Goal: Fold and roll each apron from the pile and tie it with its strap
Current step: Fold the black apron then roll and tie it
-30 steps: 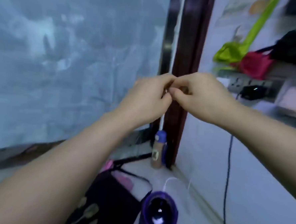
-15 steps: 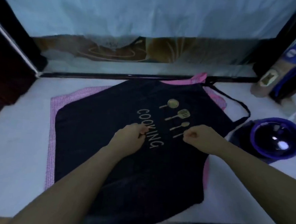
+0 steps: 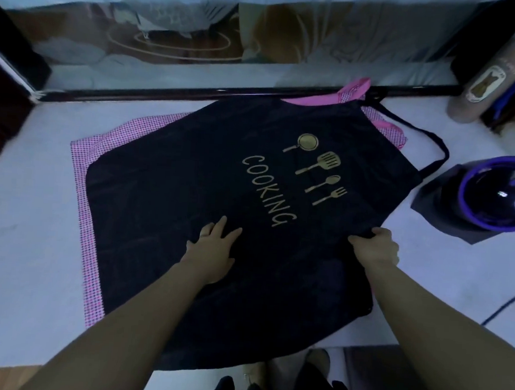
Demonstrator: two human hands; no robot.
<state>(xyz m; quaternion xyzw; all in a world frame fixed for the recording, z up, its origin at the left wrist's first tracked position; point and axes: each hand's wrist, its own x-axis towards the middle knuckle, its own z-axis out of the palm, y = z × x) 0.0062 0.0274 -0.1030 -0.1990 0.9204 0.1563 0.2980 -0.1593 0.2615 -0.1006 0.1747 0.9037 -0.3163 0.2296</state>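
Observation:
A black apron (image 3: 189,196) with gold "COOKING" lettering and utensil prints lies spread flat on the white surface. Under it lies a pink checked apron (image 3: 82,202), showing along the left side and at the top right. The black apron's strap (image 3: 416,133) loops out at the upper right. My left hand (image 3: 212,249) rests flat on the black apron, fingers spread, just below the lettering. My right hand (image 3: 375,247) grips the apron's right edge, fingers curled round the cloth.
A rolled brown apron (image 3: 480,85) stands upright at the far right. A dark round object with a purple rim (image 3: 497,197) sits on dark cloth to the right. A cable (image 3: 505,306) runs at the lower right. A black rail (image 3: 196,93) borders the back.
The view dropped from the wall to the aprons. Both hands, pinched together a second ago, moved down; the left hand flattened on the black apron and the right hand took its right edge.

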